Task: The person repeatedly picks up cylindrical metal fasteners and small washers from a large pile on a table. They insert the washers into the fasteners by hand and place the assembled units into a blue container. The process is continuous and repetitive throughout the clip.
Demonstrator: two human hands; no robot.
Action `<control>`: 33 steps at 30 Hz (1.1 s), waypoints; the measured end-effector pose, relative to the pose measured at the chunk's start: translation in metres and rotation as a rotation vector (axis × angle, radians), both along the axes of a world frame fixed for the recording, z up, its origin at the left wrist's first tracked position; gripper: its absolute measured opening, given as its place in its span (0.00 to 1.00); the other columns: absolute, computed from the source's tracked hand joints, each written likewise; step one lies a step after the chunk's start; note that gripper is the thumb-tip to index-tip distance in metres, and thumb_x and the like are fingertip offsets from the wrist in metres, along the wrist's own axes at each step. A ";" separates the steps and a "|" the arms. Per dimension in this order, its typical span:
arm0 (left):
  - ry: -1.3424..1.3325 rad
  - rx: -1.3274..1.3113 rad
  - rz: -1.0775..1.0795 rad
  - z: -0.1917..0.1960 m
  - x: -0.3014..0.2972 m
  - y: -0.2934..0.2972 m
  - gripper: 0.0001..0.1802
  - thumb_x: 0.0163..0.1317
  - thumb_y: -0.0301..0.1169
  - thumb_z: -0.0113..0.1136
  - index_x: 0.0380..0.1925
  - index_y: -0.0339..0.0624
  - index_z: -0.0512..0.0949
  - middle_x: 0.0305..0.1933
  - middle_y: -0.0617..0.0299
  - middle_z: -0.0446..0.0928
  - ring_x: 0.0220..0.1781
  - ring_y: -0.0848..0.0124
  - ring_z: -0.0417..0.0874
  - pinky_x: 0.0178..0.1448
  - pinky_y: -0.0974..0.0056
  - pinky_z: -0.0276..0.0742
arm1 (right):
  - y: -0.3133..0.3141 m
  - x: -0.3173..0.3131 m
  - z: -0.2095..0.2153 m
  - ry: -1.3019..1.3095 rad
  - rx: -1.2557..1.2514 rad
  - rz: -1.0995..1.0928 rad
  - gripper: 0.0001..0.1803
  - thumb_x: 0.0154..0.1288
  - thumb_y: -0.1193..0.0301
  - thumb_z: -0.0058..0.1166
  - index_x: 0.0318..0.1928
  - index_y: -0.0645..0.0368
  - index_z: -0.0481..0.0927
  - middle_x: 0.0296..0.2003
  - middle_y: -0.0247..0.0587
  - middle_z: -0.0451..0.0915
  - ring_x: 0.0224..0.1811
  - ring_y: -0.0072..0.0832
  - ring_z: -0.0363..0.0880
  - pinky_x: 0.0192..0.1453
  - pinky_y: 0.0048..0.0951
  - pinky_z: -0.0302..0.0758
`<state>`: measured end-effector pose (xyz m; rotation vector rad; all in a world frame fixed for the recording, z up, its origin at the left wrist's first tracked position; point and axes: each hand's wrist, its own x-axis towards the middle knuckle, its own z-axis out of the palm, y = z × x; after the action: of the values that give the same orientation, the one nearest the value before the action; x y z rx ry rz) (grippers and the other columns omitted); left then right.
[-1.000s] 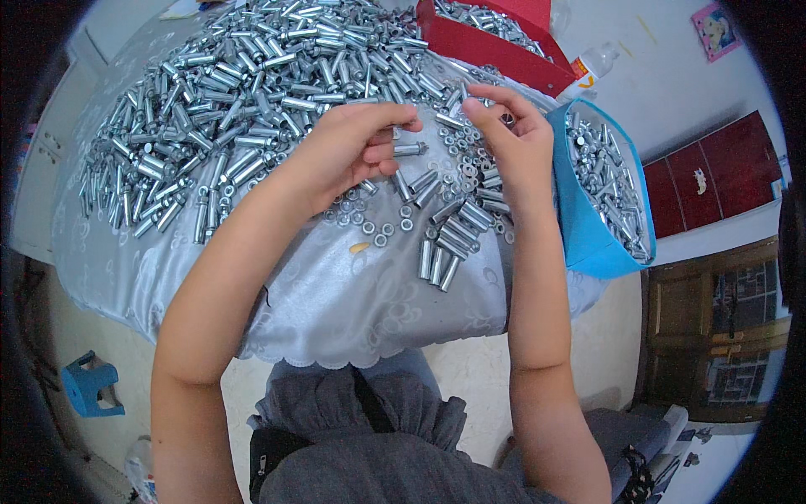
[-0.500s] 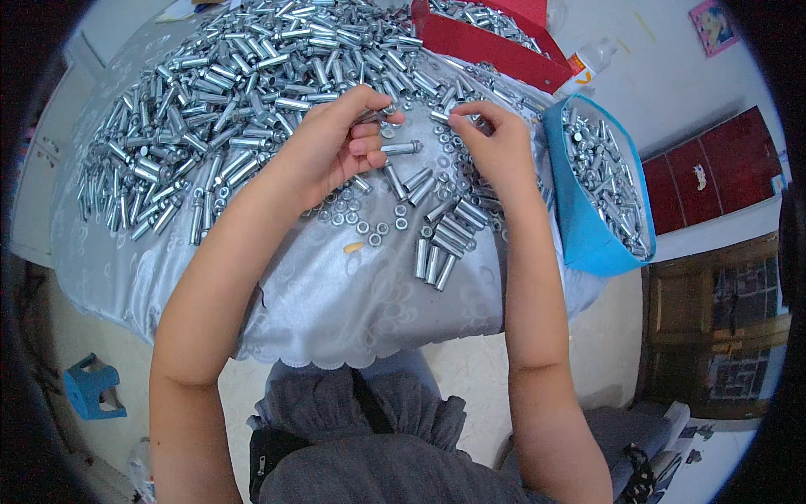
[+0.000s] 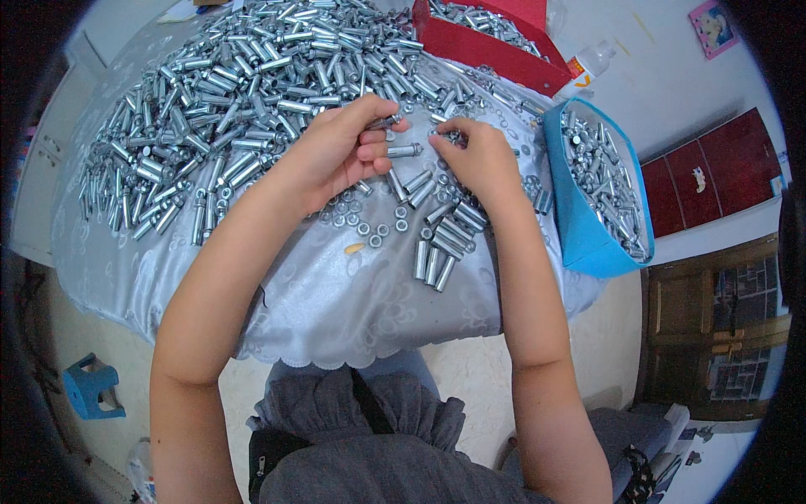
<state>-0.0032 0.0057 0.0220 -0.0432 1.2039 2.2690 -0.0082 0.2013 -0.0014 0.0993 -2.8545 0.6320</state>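
Bin (image 3: 567,210) holds lots; big bolt pile (image 3: 227,92) left of it isn't done. Hands apart: L hand (image 3: 340,153) pinches bolt (image 3: 385,123); R hand (image 3: 477,161), nearer bin, can't tell.

Apparent home interior: a silvery scalloped cloth (image 3: 361,332) is covering the surface (image 3: 290,244), a blue plastic stool (image 3: 82,391) is standing at near left, brown panelled woodwork (image 3: 677,309) is showing at right, and a pink-bordered picture (image 3: 714,30) at far right.

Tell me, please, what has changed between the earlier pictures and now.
The right hand has moved leftward and down in the picture, nearer the left hand; whether it took or released anything is unclear. The blue bin, red box and bolt pile stayed in place.
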 end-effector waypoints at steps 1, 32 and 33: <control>-0.008 -0.017 0.004 0.001 0.000 0.000 0.15 0.57 0.36 0.54 0.32 0.33 0.71 0.15 0.75 0.53 0.14 0.84 0.54 0.22 0.76 0.57 | 0.000 0.000 -0.001 0.007 0.012 -0.001 0.15 0.48 0.59 0.58 0.34 0.56 0.81 0.25 0.48 0.78 0.30 0.41 0.78 0.36 0.35 0.74; 0.111 -0.030 0.011 -0.014 -0.002 0.001 0.15 0.65 0.40 0.44 0.41 0.40 0.70 0.16 0.74 0.56 0.16 0.84 0.56 0.24 0.75 0.60 | -0.032 0.024 0.018 0.193 -0.538 0.402 0.12 0.50 0.71 0.61 0.38 0.56 0.80 0.23 0.33 0.76 0.22 0.16 0.69 0.26 0.17 0.66; 0.139 -0.052 0.023 -0.015 -0.002 0.002 0.15 0.65 0.40 0.43 0.41 0.40 0.70 0.16 0.74 0.55 0.16 0.84 0.56 0.24 0.75 0.60 | -0.034 0.026 0.021 0.188 -0.524 0.390 0.12 0.50 0.71 0.61 0.38 0.56 0.79 0.23 0.34 0.76 0.22 0.17 0.70 0.27 0.18 0.67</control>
<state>-0.0055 0.0076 0.0071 0.0830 1.3405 2.2921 0.0174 0.1675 0.0192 0.5984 -2.4104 1.3420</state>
